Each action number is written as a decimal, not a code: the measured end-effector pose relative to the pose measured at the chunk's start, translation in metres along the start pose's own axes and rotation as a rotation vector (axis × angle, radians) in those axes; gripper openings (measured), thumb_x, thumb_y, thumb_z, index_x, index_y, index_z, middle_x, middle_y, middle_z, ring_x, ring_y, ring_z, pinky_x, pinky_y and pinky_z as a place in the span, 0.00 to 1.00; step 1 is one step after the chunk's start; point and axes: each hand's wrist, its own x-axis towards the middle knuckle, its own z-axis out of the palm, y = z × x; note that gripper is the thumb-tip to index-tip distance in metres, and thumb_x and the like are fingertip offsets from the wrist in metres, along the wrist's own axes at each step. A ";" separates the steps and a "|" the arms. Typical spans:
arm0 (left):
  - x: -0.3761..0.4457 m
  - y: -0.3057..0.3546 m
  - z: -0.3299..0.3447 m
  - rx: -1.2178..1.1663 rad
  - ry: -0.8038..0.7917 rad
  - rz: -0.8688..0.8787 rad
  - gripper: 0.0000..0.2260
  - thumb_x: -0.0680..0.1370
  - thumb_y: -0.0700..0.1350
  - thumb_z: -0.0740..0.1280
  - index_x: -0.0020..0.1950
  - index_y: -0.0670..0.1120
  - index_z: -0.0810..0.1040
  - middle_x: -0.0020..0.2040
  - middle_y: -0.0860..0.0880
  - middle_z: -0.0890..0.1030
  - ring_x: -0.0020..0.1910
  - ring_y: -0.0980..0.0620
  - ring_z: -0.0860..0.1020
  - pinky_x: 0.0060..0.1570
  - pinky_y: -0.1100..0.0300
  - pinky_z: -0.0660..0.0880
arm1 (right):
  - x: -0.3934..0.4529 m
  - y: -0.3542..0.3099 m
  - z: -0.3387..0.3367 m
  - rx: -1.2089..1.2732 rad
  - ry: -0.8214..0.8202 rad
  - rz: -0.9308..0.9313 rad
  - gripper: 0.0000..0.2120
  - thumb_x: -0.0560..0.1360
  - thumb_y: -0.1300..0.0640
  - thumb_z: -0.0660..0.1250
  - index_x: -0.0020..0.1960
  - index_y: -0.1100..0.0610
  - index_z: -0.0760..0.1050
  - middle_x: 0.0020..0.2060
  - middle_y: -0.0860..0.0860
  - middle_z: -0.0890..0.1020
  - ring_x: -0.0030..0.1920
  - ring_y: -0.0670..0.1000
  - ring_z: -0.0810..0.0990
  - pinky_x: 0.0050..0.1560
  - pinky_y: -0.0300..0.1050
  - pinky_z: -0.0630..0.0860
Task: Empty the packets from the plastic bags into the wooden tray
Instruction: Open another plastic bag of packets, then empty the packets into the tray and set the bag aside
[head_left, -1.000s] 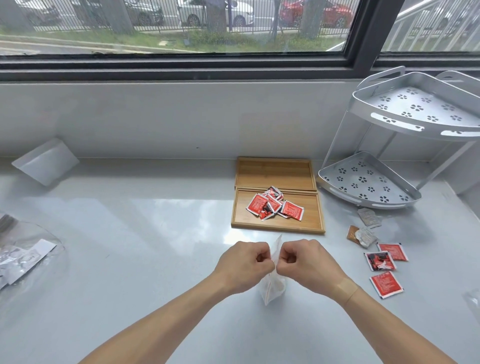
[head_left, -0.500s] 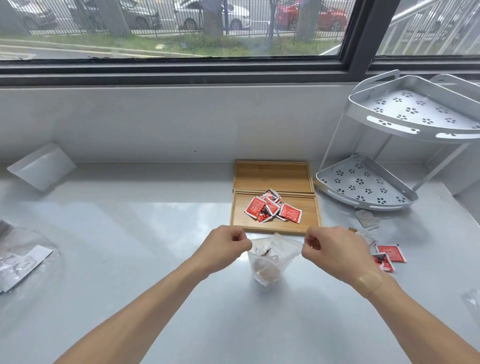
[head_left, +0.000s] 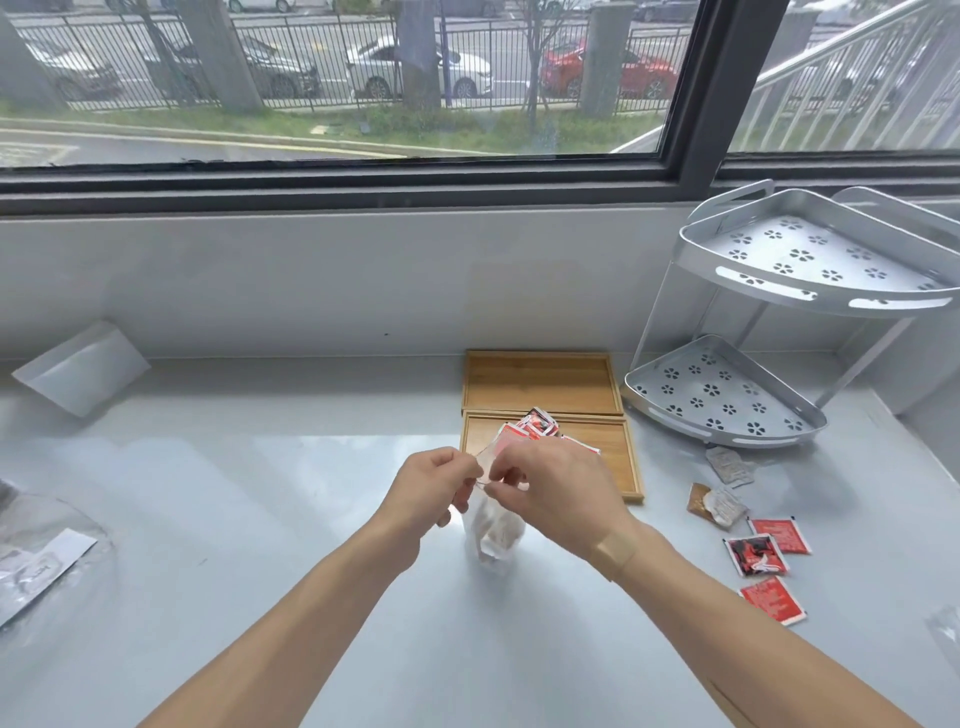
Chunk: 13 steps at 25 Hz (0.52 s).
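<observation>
A small clear plastic bag (head_left: 493, 530) with pale packets inside hangs between my hands above the counter. My left hand (head_left: 434, 491) pinches its top edge from the left and my right hand (head_left: 550, 488) pinches it from the right, fingers close together. Just behind them lies the near wooden tray (head_left: 621, 457) holding several red packets (head_left: 530, 423), partly hidden by my right hand. A second wooden tray (head_left: 540, 382) sits behind it with nothing in it.
Red packets (head_left: 769, 561) and grey-brown packets (head_left: 719, 501) lie loose on the counter at right. A two-tier metal corner rack (head_left: 727, 395) stands at the back right. Clear bags with white packets (head_left: 36, 566) rest at the left edge; a white block (head_left: 83, 366) leans against the wall.
My hands pulled the bag's mouth apart, then came back together at its top. They and the bag now sit closer to the near tray, covering part of the red packets.
</observation>
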 end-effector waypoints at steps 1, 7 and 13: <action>0.000 -0.001 -0.005 -0.049 -0.001 0.002 0.11 0.75 0.40 0.66 0.32 0.45 0.71 0.30 0.49 0.73 0.30 0.51 0.72 0.30 0.60 0.63 | 0.004 -0.002 0.000 -0.018 -0.012 -0.045 0.07 0.76 0.48 0.65 0.48 0.48 0.80 0.44 0.45 0.84 0.48 0.49 0.81 0.46 0.47 0.76; 0.017 -0.027 -0.022 -0.215 0.108 -0.029 0.07 0.77 0.43 0.66 0.39 0.43 0.77 0.35 0.48 0.78 0.34 0.49 0.74 0.31 0.59 0.66 | 0.035 -0.012 -0.005 -0.110 0.020 -0.152 0.06 0.74 0.55 0.63 0.44 0.53 0.79 0.42 0.48 0.83 0.43 0.56 0.80 0.38 0.47 0.71; 0.042 -0.086 -0.019 -0.291 0.043 -0.402 0.11 0.79 0.47 0.64 0.56 0.43 0.80 0.54 0.46 0.84 0.47 0.46 0.81 0.42 0.54 0.79 | 0.055 -0.006 -0.028 0.005 0.042 -0.141 0.05 0.74 0.53 0.64 0.46 0.50 0.79 0.42 0.45 0.83 0.45 0.51 0.81 0.44 0.49 0.77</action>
